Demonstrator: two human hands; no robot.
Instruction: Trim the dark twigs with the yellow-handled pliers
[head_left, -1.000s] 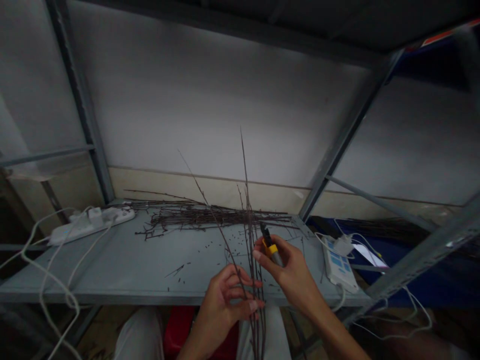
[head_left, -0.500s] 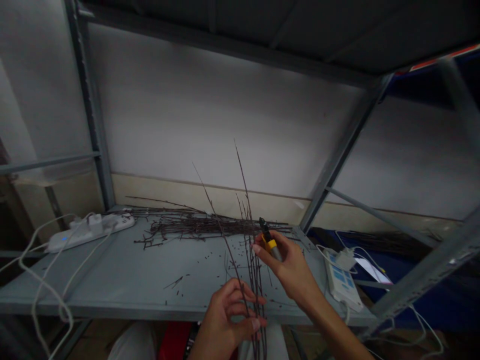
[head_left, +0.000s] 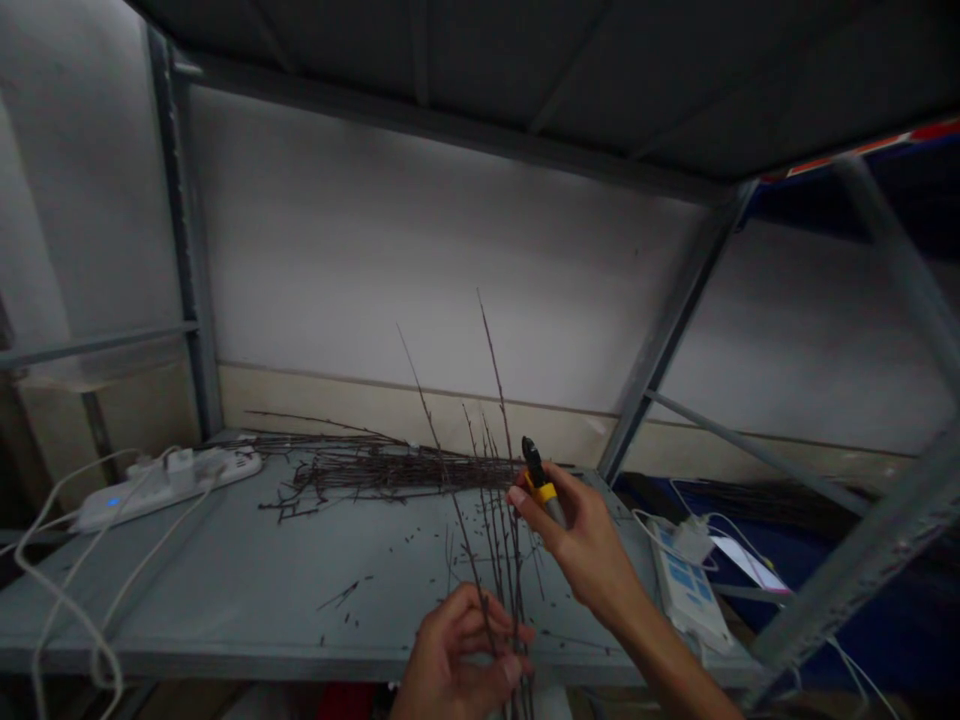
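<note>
Several thin dark twigs (head_left: 464,530) rise from my left hand (head_left: 466,650), whose fingers close around their lower part at the front edge of the shelf. The twigs fan out upward, two of them much taller than the others. Pruning shears (head_left: 541,482) with black jaws and yellow on the handle rest in my right hand (head_left: 581,535), the jaws pointing up. The thumb and a fingertip of that hand are beside the upright twigs; whether they touch one I cannot tell. Behind them lies a pile of dark twigs (head_left: 397,472) along the back of the shelf.
Short twig clippings (head_left: 341,595) lie scattered on the grey metal shelf (head_left: 225,570). A white power strip (head_left: 169,485) with cables is at the left, another power strip (head_left: 691,590) at the right. Metal posts (head_left: 679,320) frame the shelf, and a lit phone (head_left: 746,562) lies beyond the right one.
The view has tilted slightly upward, so the shelf sits lower in the picture. Both hands keep nearly the same pose, still holding the twigs and the shears.
</note>
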